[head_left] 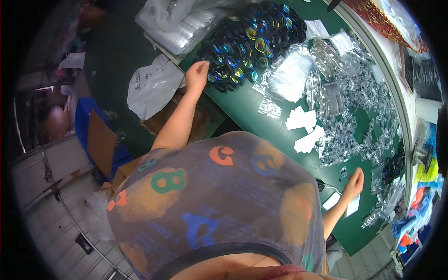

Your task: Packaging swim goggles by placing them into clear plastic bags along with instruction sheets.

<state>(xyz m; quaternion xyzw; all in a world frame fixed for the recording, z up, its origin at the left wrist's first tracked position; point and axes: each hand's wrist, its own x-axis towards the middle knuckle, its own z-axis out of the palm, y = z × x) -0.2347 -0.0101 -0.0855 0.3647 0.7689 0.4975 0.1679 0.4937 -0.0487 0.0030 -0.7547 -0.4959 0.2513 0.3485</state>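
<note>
Has a glossy heap of black, rounded, iridescent-faced pieces at far centre, just beside the curled left hand and well apart from the loosely curled right hand near crinkled clear packets, but cannot tell of anything held in either.

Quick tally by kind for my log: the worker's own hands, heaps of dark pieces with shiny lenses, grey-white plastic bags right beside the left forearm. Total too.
Hands: 2, the left hand and the right hand
Heap of dark pieces: 1
Grey-white plastic bag: 1
Total: 4
</note>
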